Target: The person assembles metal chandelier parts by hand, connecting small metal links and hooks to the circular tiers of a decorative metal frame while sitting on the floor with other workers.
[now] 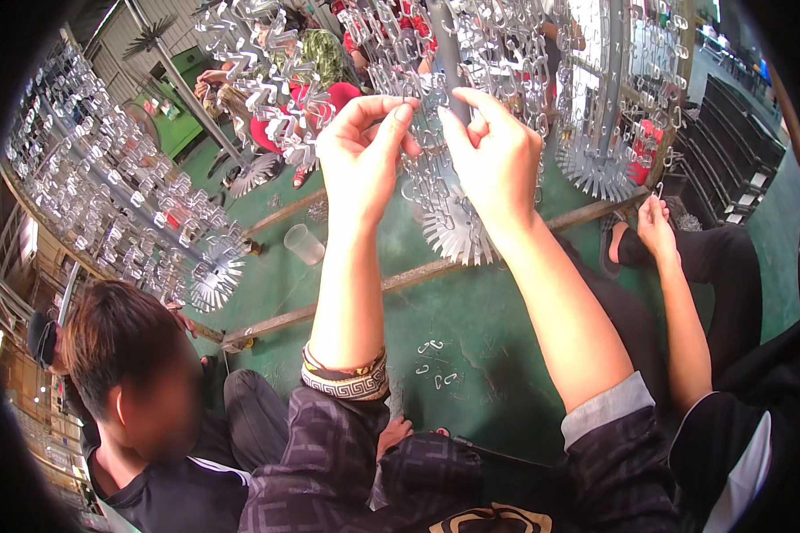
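Both my arms reach up in front of a rack of hanging chains of silver metal hooks (431,164). My left hand (362,155) is closed, its thumb and index finger pinched at the left side of these chains. Close by on the right, my right hand (498,155) has curled fingers, with thumb and index fingertip near each other by the grey pole (449,53). Whatever either pinch holds is too small to make out against the shiny hooks. Under the hands, a toothed metal disc (458,233) sits at the bottom of the rack.
More hook-laden racks (107,169) stand left and right. A beam (409,277) crosses the green floor, with a clear plastic cup (304,244) beyond and loose hooks (438,377) nearer. Co-workers sit close on both sides; the right one's hand (656,229) holds a hook. Black crates (729,155) are stacked at right.
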Action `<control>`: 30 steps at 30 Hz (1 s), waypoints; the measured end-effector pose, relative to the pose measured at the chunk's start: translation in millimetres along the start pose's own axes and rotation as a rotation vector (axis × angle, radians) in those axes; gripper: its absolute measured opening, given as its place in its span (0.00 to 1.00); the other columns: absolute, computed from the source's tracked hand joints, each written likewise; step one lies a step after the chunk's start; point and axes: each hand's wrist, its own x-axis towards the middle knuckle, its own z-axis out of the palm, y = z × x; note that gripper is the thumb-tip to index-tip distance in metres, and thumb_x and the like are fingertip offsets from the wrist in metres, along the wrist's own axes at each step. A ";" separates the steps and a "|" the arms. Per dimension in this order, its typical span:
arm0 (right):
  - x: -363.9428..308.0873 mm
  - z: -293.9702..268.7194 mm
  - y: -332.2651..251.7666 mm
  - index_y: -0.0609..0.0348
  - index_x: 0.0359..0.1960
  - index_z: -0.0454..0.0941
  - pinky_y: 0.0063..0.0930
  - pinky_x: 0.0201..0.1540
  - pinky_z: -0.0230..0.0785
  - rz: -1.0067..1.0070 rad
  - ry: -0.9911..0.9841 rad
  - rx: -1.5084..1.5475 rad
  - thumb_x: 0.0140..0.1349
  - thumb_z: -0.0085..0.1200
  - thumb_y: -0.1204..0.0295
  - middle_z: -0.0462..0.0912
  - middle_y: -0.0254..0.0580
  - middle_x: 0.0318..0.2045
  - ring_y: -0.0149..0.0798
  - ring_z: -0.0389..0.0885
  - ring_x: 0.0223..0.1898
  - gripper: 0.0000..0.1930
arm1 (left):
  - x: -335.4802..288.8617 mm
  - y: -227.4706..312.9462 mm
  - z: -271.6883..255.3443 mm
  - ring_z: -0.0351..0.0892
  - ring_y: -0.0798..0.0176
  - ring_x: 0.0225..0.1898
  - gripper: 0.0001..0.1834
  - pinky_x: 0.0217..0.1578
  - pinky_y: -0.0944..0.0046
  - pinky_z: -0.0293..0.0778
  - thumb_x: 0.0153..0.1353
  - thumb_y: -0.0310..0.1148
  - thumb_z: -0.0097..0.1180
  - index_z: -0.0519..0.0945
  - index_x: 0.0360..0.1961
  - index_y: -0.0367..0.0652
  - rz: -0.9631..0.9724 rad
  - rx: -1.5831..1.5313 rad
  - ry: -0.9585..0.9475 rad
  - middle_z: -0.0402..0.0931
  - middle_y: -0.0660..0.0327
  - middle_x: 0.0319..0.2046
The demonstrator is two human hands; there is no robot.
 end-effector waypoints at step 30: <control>32.4 -2.0 -4.7 0.63 0.38 0.82 0.34 0.28 0.71 0.200 -0.246 -0.019 0.50 0.60 0.67 0.79 0.49 0.18 0.44 0.81 0.21 0.15 | 43.1 16.1 21.7 0.68 0.77 0.17 0.08 0.16 0.78 0.60 0.56 0.29 0.62 0.80 0.34 0.36 -0.048 0.024 -0.070 0.75 0.67 0.21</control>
